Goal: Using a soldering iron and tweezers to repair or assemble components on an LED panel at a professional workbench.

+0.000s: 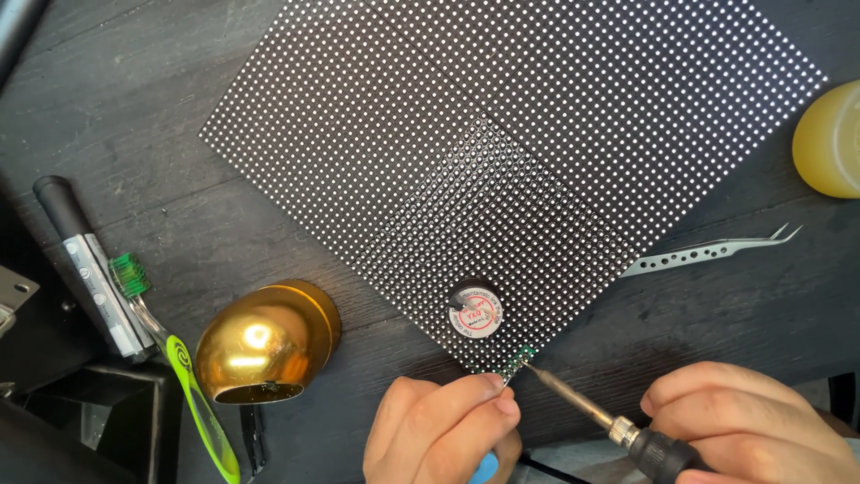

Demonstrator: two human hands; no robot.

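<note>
Soldering at the near corner of an LED matrix panel (502, 170)

Bottom of frame: left hand (439, 430) pinching a fine tool at the panel corner, right hand (761, 421) closed around a soldering iron (582, 403), tip touching that corner. Just beyond, a round flux tin (475, 314); right, tweezers (708, 254) on the counter (134, 108). Likely risk: hot tip slipping, scorching neighbouring LEDs or fingers.

Table: dark wood-grain top (179, 134), spreading away beyond the fingers.
Light: bright, from above, glinting on the surface.
</note>
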